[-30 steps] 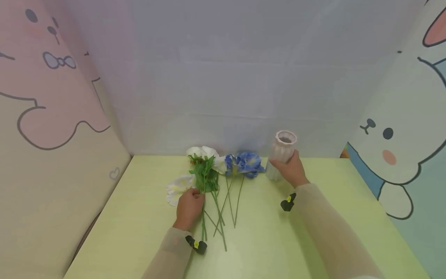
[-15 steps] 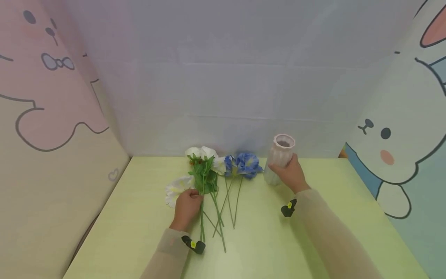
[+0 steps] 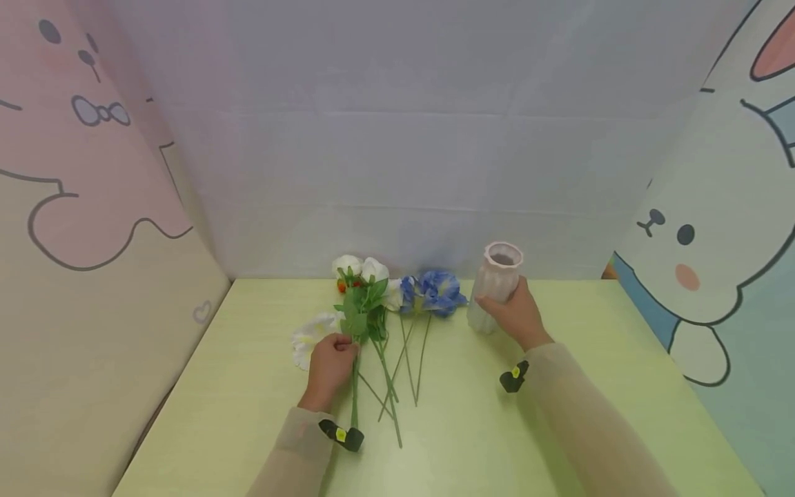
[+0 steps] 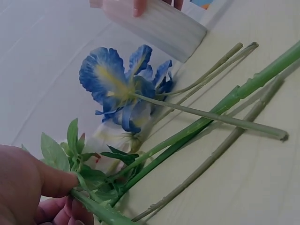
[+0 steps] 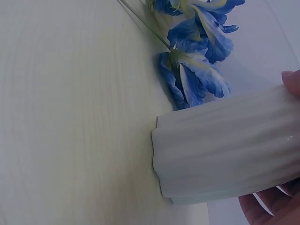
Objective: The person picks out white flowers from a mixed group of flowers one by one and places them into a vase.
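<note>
My left hand (image 3: 332,366) pinches a green leafy flower stem (image 3: 355,397) between thumb and fingers, just below its leaves (image 4: 55,152). White blooms (image 3: 375,269) show beyond the leaves in the head view. My right hand (image 3: 518,314) grips a pale pink ribbed vase (image 3: 491,293) around its side. The vase leans a little, its mouth facing up, and its scalloped base (image 5: 159,164) is close to the tabletop. Blue irises (image 3: 439,293) lie just left of the vase. Part of a white flower with a yellow centre (image 3: 306,339) is hidden behind my left hand.
Several loose stems (image 3: 388,386) cross one another on the pale yellow table (image 3: 472,428). A red-orange bit (image 3: 341,285) shows among the leaves. A grey-white cloth wall (image 3: 397,172) stands at the table's back edge, with cartoon-printed panels (image 3: 695,276) on both sides.
The pinched stem has shifted slightly left with my left hand, and the white blooms stand further apart. My right hand has brought the vase a little nearer and left.
</note>
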`<state>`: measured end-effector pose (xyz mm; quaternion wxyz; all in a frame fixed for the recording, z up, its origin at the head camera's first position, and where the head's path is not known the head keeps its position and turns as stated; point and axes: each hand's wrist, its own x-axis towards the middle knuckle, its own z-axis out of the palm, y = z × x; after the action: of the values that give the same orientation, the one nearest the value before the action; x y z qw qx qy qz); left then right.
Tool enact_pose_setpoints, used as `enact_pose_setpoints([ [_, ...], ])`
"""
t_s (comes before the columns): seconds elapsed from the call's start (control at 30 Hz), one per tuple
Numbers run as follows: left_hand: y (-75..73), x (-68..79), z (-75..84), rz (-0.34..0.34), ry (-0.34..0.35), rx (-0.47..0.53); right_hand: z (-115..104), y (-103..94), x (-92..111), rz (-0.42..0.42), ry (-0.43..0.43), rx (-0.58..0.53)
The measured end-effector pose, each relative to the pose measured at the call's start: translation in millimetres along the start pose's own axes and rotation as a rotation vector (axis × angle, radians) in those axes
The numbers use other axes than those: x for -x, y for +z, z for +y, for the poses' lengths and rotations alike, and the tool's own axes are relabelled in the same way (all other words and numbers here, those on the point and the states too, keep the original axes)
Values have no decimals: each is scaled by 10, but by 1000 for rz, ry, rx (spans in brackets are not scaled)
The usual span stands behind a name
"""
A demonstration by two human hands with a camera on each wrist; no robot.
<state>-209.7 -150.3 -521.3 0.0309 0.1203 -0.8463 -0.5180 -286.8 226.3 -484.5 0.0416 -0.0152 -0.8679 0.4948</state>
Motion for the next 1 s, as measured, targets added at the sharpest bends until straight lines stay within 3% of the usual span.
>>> enact_pose_setpoints([
  [0.23, -20, 22, 50, 30, 5, -2, 7, 14, 22, -2, -13, 16],
  [0.67, 1, 86, 74, 76, 31, 131, -22, 14, 32, 11, -38, 24],
  [1.0, -56, 105, 118, 70, -47, 296, -22, 6, 51, 8, -40, 34],
])
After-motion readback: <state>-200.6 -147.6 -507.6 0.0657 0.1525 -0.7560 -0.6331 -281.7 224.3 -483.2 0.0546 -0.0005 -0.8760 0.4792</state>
